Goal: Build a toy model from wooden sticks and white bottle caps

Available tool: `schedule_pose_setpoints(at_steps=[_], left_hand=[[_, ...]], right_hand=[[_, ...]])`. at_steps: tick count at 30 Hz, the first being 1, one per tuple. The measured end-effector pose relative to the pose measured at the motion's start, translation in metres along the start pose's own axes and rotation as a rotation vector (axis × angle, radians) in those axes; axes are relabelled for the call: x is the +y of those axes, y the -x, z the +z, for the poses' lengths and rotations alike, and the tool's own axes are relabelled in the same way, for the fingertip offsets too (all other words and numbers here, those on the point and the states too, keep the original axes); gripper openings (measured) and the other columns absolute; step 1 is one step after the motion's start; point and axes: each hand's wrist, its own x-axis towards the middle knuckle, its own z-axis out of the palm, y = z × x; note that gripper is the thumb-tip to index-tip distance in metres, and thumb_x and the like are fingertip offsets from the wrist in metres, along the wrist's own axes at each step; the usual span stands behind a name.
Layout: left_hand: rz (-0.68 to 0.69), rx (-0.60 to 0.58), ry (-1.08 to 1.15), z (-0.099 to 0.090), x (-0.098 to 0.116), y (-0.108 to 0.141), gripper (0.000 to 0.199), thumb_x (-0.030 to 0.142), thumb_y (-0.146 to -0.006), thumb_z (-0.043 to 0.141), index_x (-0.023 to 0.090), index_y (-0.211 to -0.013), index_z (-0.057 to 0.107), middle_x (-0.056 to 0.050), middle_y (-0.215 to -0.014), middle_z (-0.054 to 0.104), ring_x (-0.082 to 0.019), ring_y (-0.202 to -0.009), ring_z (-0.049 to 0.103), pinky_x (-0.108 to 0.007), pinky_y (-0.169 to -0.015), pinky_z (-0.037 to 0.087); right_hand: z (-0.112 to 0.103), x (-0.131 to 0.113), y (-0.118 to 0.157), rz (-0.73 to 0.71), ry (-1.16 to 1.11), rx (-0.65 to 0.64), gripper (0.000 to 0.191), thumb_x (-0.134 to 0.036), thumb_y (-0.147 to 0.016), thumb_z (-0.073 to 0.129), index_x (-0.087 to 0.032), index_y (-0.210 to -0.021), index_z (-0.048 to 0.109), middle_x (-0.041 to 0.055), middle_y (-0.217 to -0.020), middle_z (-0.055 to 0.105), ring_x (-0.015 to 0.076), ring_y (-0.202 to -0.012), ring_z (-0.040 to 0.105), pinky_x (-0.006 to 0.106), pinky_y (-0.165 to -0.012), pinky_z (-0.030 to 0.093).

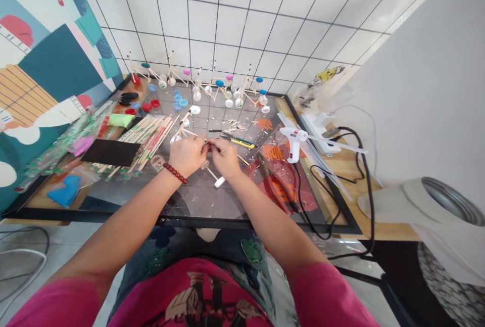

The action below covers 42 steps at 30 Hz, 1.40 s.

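Note:
My left hand point(188, 156), with a red bead bracelet at its wrist, is closed, thumb and fingers pinched together. Fingertip to fingertip with it, my right hand point(226, 158) is pinched too. A tiny dark-ended piece shows between them, mostly covered by the fingers. Below the hands, a wooden stick with a white bottle cap point(220, 182) at its end sticks out. Just beyond my left hand are joined sticks with white caps point(185, 123). A yellow-and-green craft knife point(242, 142) lies beyond my right hand.
Several stick-and-cap models point(220, 84) line the tiled wall. Bundled chopsticks point(151, 137), black sandpaper-like sheet point(111, 152) and loose caps point(181, 102) lie left. A white glue gun point(293, 142), red-handled pliers point(278, 185) and black cable point(371, 190) are right. Wood scraps litter the dark tabletop.

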Motion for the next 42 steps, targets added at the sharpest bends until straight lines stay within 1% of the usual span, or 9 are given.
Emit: schedule_pose_setpoints(at_steps=[3, 6, 16, 23, 30, 33, 35, 38, 42], left_hand=[[-0.005, -0.005, -0.009, 0.000, 0.000, 0.000, 0.040, 0.035, -0.104, 0.045, 0.017, -0.124, 0.075, -0.017, -0.105, 0.081, -0.035, -0.098, 0.077, -0.037, -0.070, 0.045], [-0.006, 0.006, -0.010, 0.001, -0.001, 0.000, 0.039, 0.035, -0.105, 0.045, 0.017, -0.122, 0.075, -0.016, -0.104, 0.081, -0.035, -0.097, 0.077, -0.037, -0.070, 0.045], [-0.015, 0.003, 0.015, 0.003, -0.002, -0.001, 0.040, 0.035, -0.104, 0.046, 0.018, -0.127, 0.075, -0.016, -0.106, 0.081, -0.035, -0.097, 0.077, -0.038, -0.073, 0.047], [-0.035, -0.019, 0.025, 0.005, -0.002, -0.002, 0.045, 0.038, -0.104, 0.043, 0.020, -0.131, 0.074, -0.016, -0.108, 0.080, -0.035, -0.098, 0.076, -0.040, -0.076, 0.050], [-0.018, 0.007, 0.033, 0.005, -0.002, -0.001, 0.044, 0.036, -0.104, 0.046, 0.018, -0.134, 0.073, -0.017, -0.107, 0.081, -0.036, -0.098, 0.078, -0.038, -0.072, 0.048], [-0.018, 0.002, 0.023, 0.003, -0.002, -0.001, 0.046, 0.037, -0.104, 0.047, 0.018, -0.138, 0.071, -0.017, -0.109, 0.081, -0.037, -0.100, 0.077, -0.038, -0.072, 0.048], [-0.015, -0.011, 0.029, 0.002, -0.003, -0.001, 0.046, 0.037, -0.105, 0.046, 0.018, -0.140, 0.070, -0.018, -0.109, 0.081, -0.036, -0.102, 0.077, -0.038, -0.073, 0.049], [-0.016, -0.024, 0.038, 0.003, -0.003, -0.002, 0.048, 0.037, -0.106, 0.044, 0.019, -0.142, 0.069, -0.017, -0.109, 0.081, -0.036, -0.102, 0.077, -0.038, -0.073, 0.049], [-0.034, -0.032, 0.036, 0.006, -0.003, -0.002, 0.048, 0.036, -0.105, 0.045, 0.020, -0.144, 0.068, -0.017, -0.114, 0.081, -0.035, -0.104, 0.077, -0.038, -0.077, 0.050]], right_hand=[[0.001, 0.000, 0.000, 0.021, -0.008, 0.011, 0.033, -0.005, -0.091, 0.062, -0.025, -0.106, 0.084, 0.0053, -0.109, 0.084, 0.0233, -0.103, 0.079, 0.039, -0.100, 0.063], [0.001, 0.000, 0.000, 0.031, -0.014, 0.025, 0.034, -0.007, -0.093, 0.060, -0.025, -0.108, 0.084, 0.0051, -0.108, 0.085, 0.0224, -0.102, 0.079, 0.036, -0.099, 0.063], [0.002, 0.000, 0.000, 0.019, -0.036, 0.026, 0.031, -0.007, -0.094, 0.060, -0.023, -0.107, 0.084, 0.0059, -0.107, 0.085, 0.0218, -0.100, 0.079, 0.034, -0.097, 0.063], [0.002, 0.000, 0.000, 0.011, -0.051, 0.031, 0.031, -0.007, -0.094, 0.060, -0.023, -0.107, 0.083, 0.0074, -0.113, 0.084, 0.0233, -0.106, 0.079, 0.036, -0.100, 0.062], [-0.001, -0.003, 0.000, 0.052, -0.045, 0.055, 0.031, -0.014, -0.095, 0.059, -0.025, -0.111, 0.083, 0.0058, -0.106, 0.084, 0.0224, -0.101, 0.079, 0.035, -0.097, 0.064], [-0.011, -0.011, -0.002, 0.054, -0.069, 0.134, 0.030, -0.018, -0.096, 0.058, -0.024, -0.115, 0.080, 0.0066, -0.111, 0.083, 0.0222, -0.103, 0.078, 0.036, -0.099, 0.063], [-0.023, -0.020, -0.001, 0.038, -0.096, 0.212, 0.030, -0.023, -0.098, 0.057, -0.023, -0.119, 0.078, 0.0072, -0.114, 0.082, 0.0227, -0.106, 0.078, 0.039, -0.101, 0.063], [-0.047, -0.036, 0.007, 0.007, -0.097, 0.312, 0.029, -0.030, -0.100, 0.058, -0.024, -0.121, 0.077, 0.0068, -0.116, 0.081, 0.0234, -0.108, 0.077, 0.042, -0.102, 0.062], [-0.084, -0.052, 0.030, -0.029, 0.025, 0.363, 0.027, -0.034, -0.100, 0.059, -0.026, -0.117, 0.079, 0.0067, -0.111, 0.081, 0.0246, -0.106, 0.078, 0.043, -0.099, 0.063]])
